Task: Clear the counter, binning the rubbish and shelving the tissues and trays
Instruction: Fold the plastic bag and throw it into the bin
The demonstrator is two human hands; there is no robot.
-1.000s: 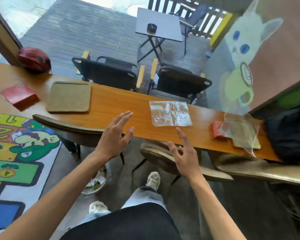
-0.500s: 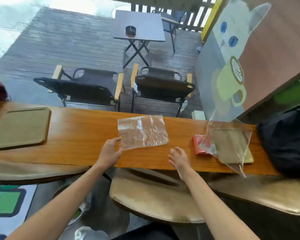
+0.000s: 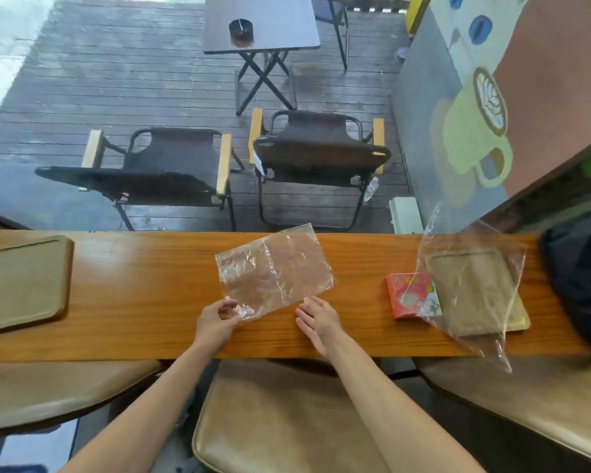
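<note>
Left hand (image 3: 215, 324) has now reached the clear plastic bag (image 3: 275, 269) at the counter (image 3: 144, 302) middle and pinches its near corner; a second ago it only hovered. Right hand (image 3: 319, 320) lies flat, fingers straight, just beside the bag. Binning looks imminent.

Glossy wooden counter (image 3: 144, 295); crinkly clear plastic bag (image 3: 273, 271); matt tray (image 3: 21, 281).

Daylight, bright, from top left; deck (image 3: 123, 80) there washed out. Soft glare streaks on counter (image 3: 144, 285). Shadows faint. Wide-angle bending at frame edges. Slight overall softness; foreground stools (image 3: 280, 421) mildly blurred.
</note>
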